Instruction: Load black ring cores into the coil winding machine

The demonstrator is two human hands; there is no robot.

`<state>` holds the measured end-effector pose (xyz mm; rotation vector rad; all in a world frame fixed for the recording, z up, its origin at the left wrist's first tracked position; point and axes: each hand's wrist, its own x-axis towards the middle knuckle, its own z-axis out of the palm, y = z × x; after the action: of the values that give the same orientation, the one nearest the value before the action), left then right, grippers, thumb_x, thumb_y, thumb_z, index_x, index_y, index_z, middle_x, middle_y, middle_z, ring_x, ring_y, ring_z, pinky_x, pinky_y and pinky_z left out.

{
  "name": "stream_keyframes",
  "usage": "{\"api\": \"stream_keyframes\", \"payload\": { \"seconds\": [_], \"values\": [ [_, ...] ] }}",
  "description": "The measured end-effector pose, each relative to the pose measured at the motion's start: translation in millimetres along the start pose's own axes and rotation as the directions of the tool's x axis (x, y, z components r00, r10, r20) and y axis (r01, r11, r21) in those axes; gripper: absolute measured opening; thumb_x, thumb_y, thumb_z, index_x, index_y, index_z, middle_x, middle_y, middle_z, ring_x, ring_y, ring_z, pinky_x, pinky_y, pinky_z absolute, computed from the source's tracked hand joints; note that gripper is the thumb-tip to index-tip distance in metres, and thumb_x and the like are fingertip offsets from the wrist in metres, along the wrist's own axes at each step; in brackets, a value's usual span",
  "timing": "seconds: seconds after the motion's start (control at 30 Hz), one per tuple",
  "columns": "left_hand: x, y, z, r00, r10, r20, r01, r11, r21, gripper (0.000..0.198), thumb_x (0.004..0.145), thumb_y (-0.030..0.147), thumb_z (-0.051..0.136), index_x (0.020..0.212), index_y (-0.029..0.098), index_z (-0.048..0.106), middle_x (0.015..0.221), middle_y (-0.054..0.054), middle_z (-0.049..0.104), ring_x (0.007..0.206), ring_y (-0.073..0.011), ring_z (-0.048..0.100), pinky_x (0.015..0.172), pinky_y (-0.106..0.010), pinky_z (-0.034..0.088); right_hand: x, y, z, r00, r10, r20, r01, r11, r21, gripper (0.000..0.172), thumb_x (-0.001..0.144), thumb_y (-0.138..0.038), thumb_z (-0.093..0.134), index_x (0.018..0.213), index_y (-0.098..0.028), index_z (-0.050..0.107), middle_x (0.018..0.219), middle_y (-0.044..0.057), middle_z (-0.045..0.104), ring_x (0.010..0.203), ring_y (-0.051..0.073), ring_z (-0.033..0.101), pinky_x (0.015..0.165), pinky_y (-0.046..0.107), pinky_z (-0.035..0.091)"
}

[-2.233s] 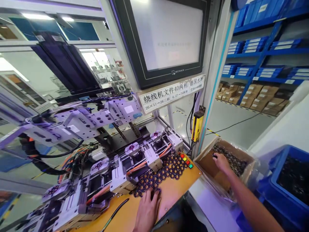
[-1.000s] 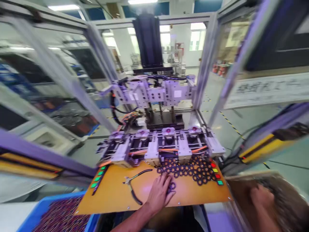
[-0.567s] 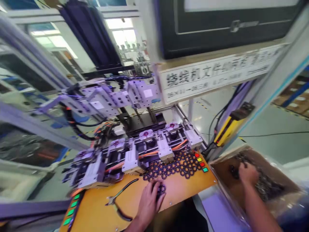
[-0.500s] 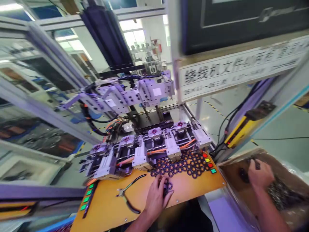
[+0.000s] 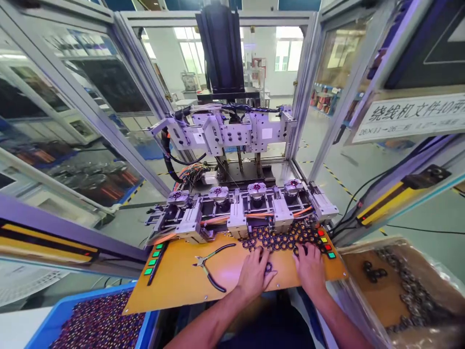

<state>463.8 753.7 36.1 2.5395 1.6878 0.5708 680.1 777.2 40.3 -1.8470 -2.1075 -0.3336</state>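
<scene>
Many small black ring-shaped cores (image 5: 279,241) lie in a flat cluster along the back of the yellow work board (image 5: 181,286). My left hand (image 5: 254,274) rests at the front of this cluster with bent fingers. One black ring (image 5: 268,267) shows between its thumb and forefinger; the palm hides whatever else is there. At the cluster's right end, my right hand (image 5: 311,267) has its fingers curled around dark rings, its fingertips partly covering them. Open side cutters (image 5: 203,261) with black handles lie left of my left hand.
Behind the board stands a winding machine (image 5: 236,220) with several round fixtures. Green buttons (image 5: 153,262) line the left edge, coloured buttons (image 5: 326,243) the right. A plastic-lined carton (image 5: 374,295) of dark rings sits right; a blue bin (image 5: 54,315) of small parts sits lower left.
My right hand has come from the carton to the right end of the ring cluster. My left hand stays near the front of the cluster. The view has turned and levelled.
</scene>
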Motion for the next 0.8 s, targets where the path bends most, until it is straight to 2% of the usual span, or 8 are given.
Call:
{"api": "stream_keyframes", "payload": {
  "seconds": [0.17,0.3,0.4,0.57,0.7,0.8],
  "values": [
    [12.4,8.6,-0.9,1.0,-0.002,0.006,0.002,1.0,0.02,0.053,0.087,0.05,0.06,0.128,0.016,0.057,0.107,-0.014,0.059,0.093,-0.0282,0.058,0.079,-0.041,0.05,-7.6,2.7,-9.1,0.993,-0.111,0.032,0.11,0.993,0.031,0.025,0.094,-0.029,0.058,0.114,-0.015,0.062,0.113,0.015,0.053,0.104,0.029,0.049,0.089,0.04,0.048],
    [14.7,18.0,-1.2,0.999,-0.049,-0.006,0.049,0.996,0.073,0.06,0.087,0.051,0.061,0.13,0.009,0.055,0.109,-0.018,0.059,0.096,-0.0319,0.057,0.079,-0.045,0.049,-8.1,-3.1,-16.0,0.996,-0.075,0.051,0.074,0.997,0.028,0.037,0.09,-0.041,0.065,0.113,-0.013,0.061,0.116,0.018,0.051,0.104,0.033,0.049,0.085,0.043,0.049],
    [13.9,21.1,-0.6,0.998,-0.062,-0.006,0.062,0.993,0.099,0.052,0.088,0.045,0.06,0.126,0.01,0.058,0.106,-0.017,0.059,0.094,-0.0309,0.056,0.078,-0.044,0.048,-7.6,-11.4,-16.8,0.996,-0.048,0.078,0.046,0.999,0.026,0.033,0.091,-0.04,0.065,0.109,-0.013,0.061,0.116,0.018,0.052,0.101,0.032,0.05,0.08,0.042,0.051],
    [6.7,10.6,-3.5,1.0,-0.013,0.006,0.012,0.993,0.116,0.03,0.09,0.037,0.059,0.111,0.017,0.064,0.105,-0.012,0.059,0.094,-0.0274,0.057,0.078,-0.039,0.048,-8.9,-16.6,-16.5,0.992,-0.018,0.124,0.013,0.999,0.042,0.018,0.094,-0.031,0.06,0.101,-0.014,0.061,0.114,0.016,0.055,0.105,0.03,0.053,0.082,0.038,0.052],
    [1.8,1.4,-7.5,0.999,0.033,0.005,-0.033,0.989,0.146,0.032,0.092,0.033,0.055,0.119,0.018,0.062,0.114,-0.013,0.059,0.098,-0.0269,0.058,0.08,-0.039,0.049,-7.4,-14.0,-17.8,0.985,0.002,0.17,-0.011,0.999,0.052,0.022,0.092,-0.034,0.065,0.105,-0.016,0.061,0.115,0.015,0.056,0.107,0.03,0.054,0.082,0.037,0.053],
    [-0.5,-0.7,-8.7,0.999,0.049,-0.006,-0.047,0.983,0.176,0.039,0.091,0.037,0.056,0.125,0.018,0.06,0.118,-0.014,0.06,0.101,-0.0289,0.059,0.079,-0.04,0.051,-4.8,-16.8,-19.1,0.979,0.023,0.204,-0.033,0.998,0.046,0.028,0.091,-0.04,0.066,0.105,-0.016,0.062,0.114,0.016,0.057,0.105,0.032,0.055,0.081,0.04,0.055]
  ]
}}
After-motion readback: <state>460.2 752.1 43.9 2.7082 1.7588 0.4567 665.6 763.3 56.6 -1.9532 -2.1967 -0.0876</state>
